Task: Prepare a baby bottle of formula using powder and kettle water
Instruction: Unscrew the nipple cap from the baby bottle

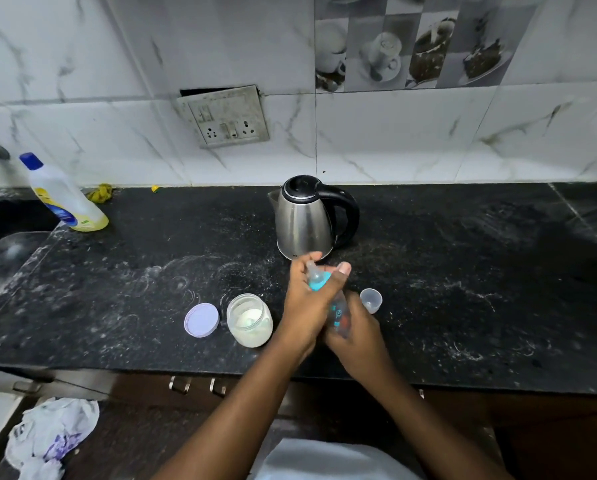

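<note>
Both hands grip 1 baby bottle [336, 311] above the tabletop [463, 306]: left hand [309, 306] clamped on its teal collar, right hand [355, 336] on its blurred body. Open powder jar [249, 320] and kettle [305, 220] stand nearby. Apparently late stage: closing or mixing.

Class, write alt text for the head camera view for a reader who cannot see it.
Two hands hold a baby bottle tilted above a black counter: the left hand at its blue collar, the right hand around its body. A steel kettle stands behind; an open powder jar sits left.
</note>
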A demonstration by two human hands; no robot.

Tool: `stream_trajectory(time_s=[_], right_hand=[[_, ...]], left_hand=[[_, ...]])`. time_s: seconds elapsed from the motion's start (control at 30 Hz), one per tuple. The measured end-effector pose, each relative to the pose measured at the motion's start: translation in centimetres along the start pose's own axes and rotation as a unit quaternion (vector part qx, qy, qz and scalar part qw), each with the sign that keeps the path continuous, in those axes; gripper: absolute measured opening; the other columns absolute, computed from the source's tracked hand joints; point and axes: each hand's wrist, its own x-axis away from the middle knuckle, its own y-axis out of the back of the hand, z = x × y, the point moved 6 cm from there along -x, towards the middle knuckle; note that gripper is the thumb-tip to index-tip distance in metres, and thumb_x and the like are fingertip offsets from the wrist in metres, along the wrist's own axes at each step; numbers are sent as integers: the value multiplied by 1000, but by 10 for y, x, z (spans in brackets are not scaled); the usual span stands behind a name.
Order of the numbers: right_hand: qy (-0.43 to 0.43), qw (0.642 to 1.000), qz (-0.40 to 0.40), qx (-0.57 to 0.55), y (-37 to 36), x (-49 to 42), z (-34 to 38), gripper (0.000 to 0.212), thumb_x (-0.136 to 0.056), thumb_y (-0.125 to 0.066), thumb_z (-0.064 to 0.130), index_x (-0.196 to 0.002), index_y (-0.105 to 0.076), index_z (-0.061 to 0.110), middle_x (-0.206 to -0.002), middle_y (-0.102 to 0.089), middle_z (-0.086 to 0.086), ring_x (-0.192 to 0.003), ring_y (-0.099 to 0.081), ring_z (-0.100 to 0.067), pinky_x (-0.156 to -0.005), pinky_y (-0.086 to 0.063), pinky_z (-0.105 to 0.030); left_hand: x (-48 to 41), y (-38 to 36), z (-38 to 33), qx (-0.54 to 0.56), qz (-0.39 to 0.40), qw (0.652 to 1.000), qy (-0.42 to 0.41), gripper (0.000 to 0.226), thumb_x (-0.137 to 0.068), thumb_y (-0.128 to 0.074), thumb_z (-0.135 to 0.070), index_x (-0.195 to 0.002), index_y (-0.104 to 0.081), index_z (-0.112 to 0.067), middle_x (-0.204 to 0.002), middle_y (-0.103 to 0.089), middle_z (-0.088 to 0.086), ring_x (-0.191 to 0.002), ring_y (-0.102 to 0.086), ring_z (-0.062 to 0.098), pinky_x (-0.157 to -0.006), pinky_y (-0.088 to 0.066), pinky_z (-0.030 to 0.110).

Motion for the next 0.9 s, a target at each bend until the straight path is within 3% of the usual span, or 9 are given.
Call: stream_trajectory(time_s=[0.1, 0.17, 0.27, 0.37, 0.47, 0.53, 0.6, 0.7, 0.9], right_hand=[[-11, 999, -26, -44, 13, -1, -2, 43, -84, -84, 17, -109, -58, 40, -101, -74, 10, -89, -73, -8, -77, -59, -33], [10, 999, -29, -45, 18, 0, 0, 46, -83, -87, 20, -111, -57, 42, -104, -72, 18, -94, -72, -6, -79, -58, -28], [36, 999, -25, -18, 18, 4, 2, 48, -84, -87, 28, -117, -55, 42, -111, -64, 27, -106, -66, -3, -83, -55, -23], [80, 995, -49, 43, 14, 6, 3, 51, -84, -87, 31, -122, -54, 36, -115, -53, 26, -115, -52, 0, -88, -48, -22], [108, 990, -73, 58, 12, 7, -3, 53, -81, -88, 29, -126, -60, 24, -120, -53, 14, -116, -54, -4, -95, -48, -26], [102, 991, -70, 47, 13, 7, -6, 54, -81, -87, 34, -128, -62, 20, -122, -56, 9, -116, -57, -6, -97, -46, -22], [97, 992, -69, 41, 12, 7, -9, 56, -80, -83, 42, -127, -63, 19, -122, -60, 10, -116, -58, -4, -98, -45, -20], [77, 995, -54, 37, 3, 3, -27, 52, -80, -85, 36, -125, -65, 20, -123, -65, 12, -116, -60, -5, -98, -48, -27], [30, 998, -2, 64, -15, -11, -64, 49, -80, -88, 23, -122, -64, 27, -120, -69, 15, -113, -64, -9, -97, -54, -41]], left_hand=[[3, -6, -4, 15, 129, 991, 14, 65, -88, -75, -7, -144, -51, -31, -137, -66, 2, -120, -65, 6, -94, -54, 22], [1, 0, -7, -34, 147, 988, -21, 75, -91, -73, 7, -150, -46, -31, -133, -70, 5, -118, -68, 9, -93, -56, 25], [-1, 7, -12, -84, 98, 990, -56, 78, -78, -90, -2, -143, -53, -25, -96, -70, -12, -92, -68, 5, -83, -57, 23], [0, 13, -15, -86, 6, 995, -52, 61, -67, -101, -23, -117, -66, -24, -74, -62, -19, -74, -65, 1, -74, -57, 26], [-1, 19, -22, -73, -46, 994, -69, 39, -74, -97, -25, -98, -69, -13, -75, -66, -13, -69, -63, 2, -69, -54, 22], [-3, 24, -27, -49, -58, 995, -68, 32, -80, -93, -25, -98, -71, -9, -76, -66, -10, -68, -60, 3, -66, -51, 18], [-7, 31, -29, -2, -58, 997, -51, 48, -77, -93, -36, -107, -72, -5, -83, -67, -4, -69, -57, 7, -67, -50, 21], [-5, 42, -27, 73, -66, 995, -11, 75, -72, -95, -42, -126, -65, 2, -90, -67, 6, -71, -56, 14, -63, -50, 23], [0, 47, -17, 106, -63, 992, 32, 73, -69, -86, -38, -127, -67, 1, -97, -78, 4, -88, -69, 17, -66, -56, 21]])
